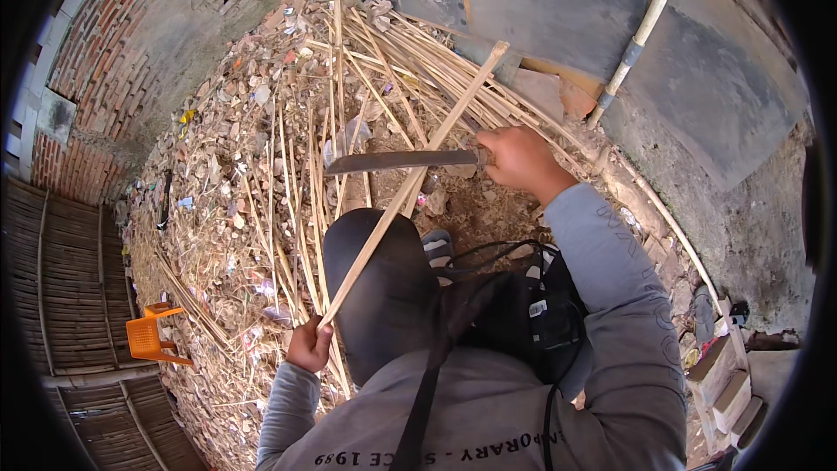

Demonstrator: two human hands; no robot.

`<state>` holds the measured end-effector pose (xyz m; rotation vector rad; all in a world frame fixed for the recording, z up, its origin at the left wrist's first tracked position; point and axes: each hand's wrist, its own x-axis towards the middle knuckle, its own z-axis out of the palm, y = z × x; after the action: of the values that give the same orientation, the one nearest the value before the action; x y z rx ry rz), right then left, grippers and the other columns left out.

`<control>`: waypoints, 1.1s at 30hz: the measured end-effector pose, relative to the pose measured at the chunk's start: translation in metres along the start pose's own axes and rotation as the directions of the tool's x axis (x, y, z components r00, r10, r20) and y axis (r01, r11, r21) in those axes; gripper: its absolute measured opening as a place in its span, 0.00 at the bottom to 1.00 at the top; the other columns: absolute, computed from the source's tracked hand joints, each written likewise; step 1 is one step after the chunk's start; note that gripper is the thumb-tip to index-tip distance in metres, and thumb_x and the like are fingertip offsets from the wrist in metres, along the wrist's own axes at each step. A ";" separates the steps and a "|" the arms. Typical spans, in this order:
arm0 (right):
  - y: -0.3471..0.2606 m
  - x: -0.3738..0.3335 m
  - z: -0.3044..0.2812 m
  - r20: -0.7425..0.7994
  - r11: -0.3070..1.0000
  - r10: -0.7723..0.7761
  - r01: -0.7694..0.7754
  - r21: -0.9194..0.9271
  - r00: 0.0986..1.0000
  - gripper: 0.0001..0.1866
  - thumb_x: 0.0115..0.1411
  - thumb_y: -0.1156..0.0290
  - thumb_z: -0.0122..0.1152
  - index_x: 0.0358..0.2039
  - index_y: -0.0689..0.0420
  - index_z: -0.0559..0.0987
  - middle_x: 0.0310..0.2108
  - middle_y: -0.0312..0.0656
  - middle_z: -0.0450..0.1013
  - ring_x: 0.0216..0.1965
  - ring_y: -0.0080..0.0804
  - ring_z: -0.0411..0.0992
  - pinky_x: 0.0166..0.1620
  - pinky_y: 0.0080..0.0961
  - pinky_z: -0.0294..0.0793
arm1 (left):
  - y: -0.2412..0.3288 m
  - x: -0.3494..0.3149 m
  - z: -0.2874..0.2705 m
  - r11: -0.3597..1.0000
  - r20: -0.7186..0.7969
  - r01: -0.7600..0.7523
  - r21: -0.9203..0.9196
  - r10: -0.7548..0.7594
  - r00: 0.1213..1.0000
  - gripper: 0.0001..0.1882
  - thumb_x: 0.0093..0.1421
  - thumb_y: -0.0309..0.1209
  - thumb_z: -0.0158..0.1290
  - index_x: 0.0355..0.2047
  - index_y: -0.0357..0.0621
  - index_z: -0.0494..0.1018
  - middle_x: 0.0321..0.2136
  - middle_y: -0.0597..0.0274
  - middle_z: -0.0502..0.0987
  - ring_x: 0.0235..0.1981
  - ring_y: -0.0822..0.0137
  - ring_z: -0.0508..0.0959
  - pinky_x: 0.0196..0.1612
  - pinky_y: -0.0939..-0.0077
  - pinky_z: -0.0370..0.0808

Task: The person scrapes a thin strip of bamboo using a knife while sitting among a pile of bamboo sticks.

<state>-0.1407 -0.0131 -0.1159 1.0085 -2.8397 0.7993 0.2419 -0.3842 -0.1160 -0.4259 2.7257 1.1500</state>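
Observation:
A long, pale bamboo strip slants across my dark-clad knee, from lower left to upper right. My left hand is closed round its lower end. In my right hand is the handle of a machete, its dark, broad blade pointing left. The blade lies across the strip a little above the knee; whether it touches the strip I cannot tell. Beyond the blade the strip's far end rises over a pile of similar bamboo strips. More loose strips lie on the ground left of my knee.
Rubble and litter cover the ground. An orange plastic chair stands at the left by a woven bamboo wall. Brick wall rises far left. At the right are grey panels, a leaning pole and a black bag.

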 end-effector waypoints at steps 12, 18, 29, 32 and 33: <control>0.033 -0.004 -0.011 -0.164 0.982 0.190 -0.187 0.035 0.968 0.19 0.50 0.66 0.66 0.44 0.55 0.80 0.33 0.54 0.79 0.38 0.54 0.78 0.44 0.46 0.77 | -0.004 0.007 -0.006 0.994 -0.080 0.008 0.111 0.001 0.997 0.32 0.66 0.60 0.50 0.33 0.36 0.76 0.15 0.50 0.74 0.19 0.48 0.79 0.25 0.59 0.72; 0.046 -0.006 -0.024 -0.118 0.971 0.239 -0.240 0.006 0.964 0.18 0.49 0.67 0.65 0.42 0.55 0.81 0.34 0.55 0.79 0.39 0.57 0.77 0.44 0.46 0.77 | 0.011 0.014 -0.014 0.984 -0.053 -0.060 0.166 0.069 0.996 0.28 0.67 0.54 0.50 0.33 0.36 0.75 0.14 0.52 0.73 0.17 0.52 0.78 0.24 0.60 0.71; 0.048 -0.008 -0.034 -0.198 0.914 0.399 -0.371 0.167 0.895 0.21 0.51 0.65 0.63 0.46 0.57 0.81 0.36 0.58 0.79 0.41 0.57 0.78 0.46 0.43 0.77 | -0.007 -0.022 -0.030 0.959 -0.202 0.111 0.262 -0.058 0.978 0.20 0.60 0.44 0.63 0.35 0.36 0.76 0.18 0.52 0.77 0.19 0.58 0.79 0.25 0.64 0.73; 0.043 -0.006 -0.030 -0.191 0.933 0.345 -0.313 0.177 0.919 0.21 0.51 0.66 0.64 0.46 0.58 0.81 0.34 0.58 0.79 0.39 0.57 0.78 0.44 0.43 0.77 | 0.000 -0.027 -0.021 0.969 -0.260 0.123 0.212 -0.065 0.963 0.20 0.59 0.43 0.64 0.33 0.36 0.77 0.19 0.52 0.77 0.20 0.58 0.78 0.25 0.65 0.73; 0.041 -0.006 -0.029 -0.179 0.936 0.335 -0.306 0.171 0.925 0.20 0.51 0.67 0.63 0.46 0.58 0.81 0.34 0.58 0.79 0.39 0.57 0.78 0.44 0.43 0.77 | 0.018 -0.023 -0.020 0.957 -0.271 0.198 0.210 -0.137 0.953 0.19 0.59 0.42 0.64 0.33 0.35 0.77 0.19 0.53 0.76 0.19 0.59 0.77 0.25 0.66 0.72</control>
<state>-0.1648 0.0310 -0.1103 0.4341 -2.8329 1.0720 0.2577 -0.3820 -0.0848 -0.8033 2.9222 0.7630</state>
